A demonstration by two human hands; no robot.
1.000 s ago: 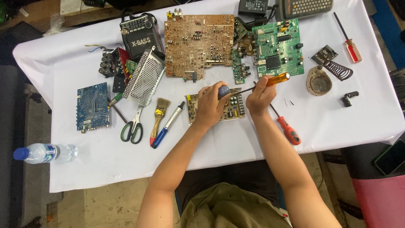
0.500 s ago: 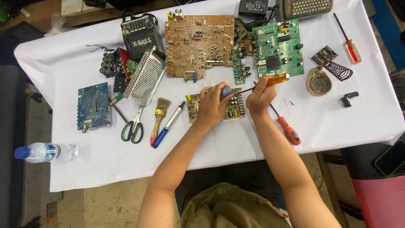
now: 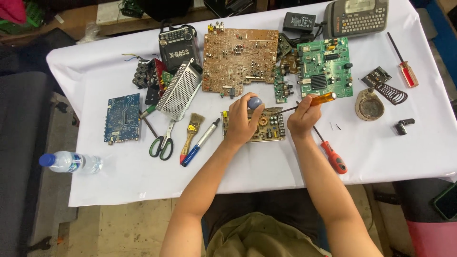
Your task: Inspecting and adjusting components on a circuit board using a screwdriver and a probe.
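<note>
Nothing has shifted in 1 second: left hand (image 3: 243, 124) still grips a blue-capped tool (image 3: 254, 102) on the small board (image 3: 254, 126); right hand (image 3: 302, 116) stays closed round the orange screwdriver (image 3: 316, 100), tip probably working.

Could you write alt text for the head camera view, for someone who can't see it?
Seen from above, a person's left hand presses a blue-grey rounded tool handle onto a small yellowish circuit board, while the right hand holds an amber-handled screwdriver over it. The white-covered table around them holds more circuit boards, green-handled scissors, a brush and a red-handled screwdriver.
</note>
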